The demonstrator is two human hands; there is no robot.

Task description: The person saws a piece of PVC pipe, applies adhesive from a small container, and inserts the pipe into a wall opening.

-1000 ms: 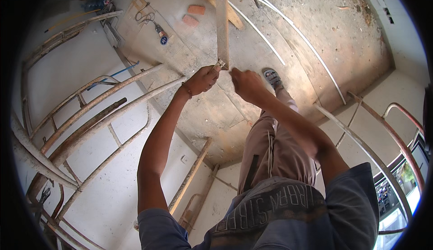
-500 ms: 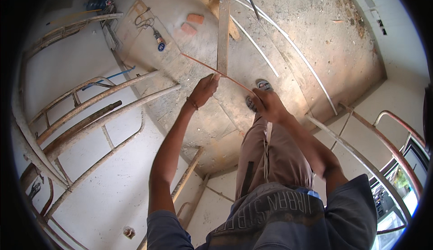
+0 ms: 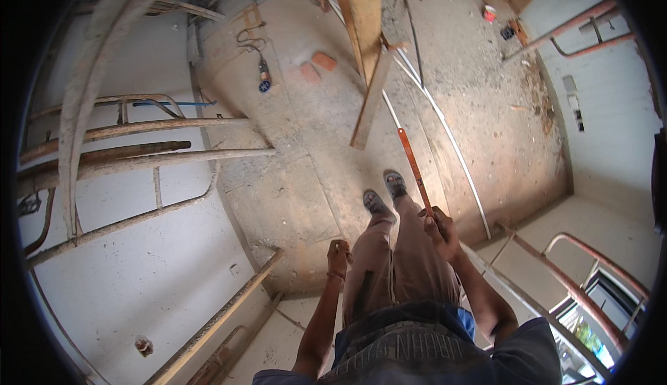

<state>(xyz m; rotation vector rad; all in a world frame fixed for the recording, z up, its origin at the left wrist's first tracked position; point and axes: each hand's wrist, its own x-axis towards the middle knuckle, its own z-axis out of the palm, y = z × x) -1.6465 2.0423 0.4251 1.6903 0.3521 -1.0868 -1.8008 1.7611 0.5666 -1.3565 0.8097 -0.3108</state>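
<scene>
In my right hand (image 3: 441, 234) is one end of a long, flat, orange hacksaw blade (image 3: 415, 169). The fingers close round its near end, and the far end, with a small hole in it, points away over the floor. My left hand (image 3: 339, 258) is held low beside my left thigh with its fingers curled together. Whatever it may hold is hidden or too small to make out. Beyond both hands a narrow wooden plank (image 3: 370, 103) slants upward, apart from the blade.
Metal scaffold frames stand at the left (image 3: 132, 131) and right (image 3: 580, 291). On the floor lie an angle grinder (image 3: 264, 78) with a cord, two bricks (image 3: 324, 60) and long white pipes (image 3: 455, 152). My sandalled feet (image 3: 394, 184) are on the rough concrete.
My left hand has drawn back from the plank's end toward my thigh. My right hand has moved back with the blade, which now points forward with its flat face showing. The view has shifted.
</scene>
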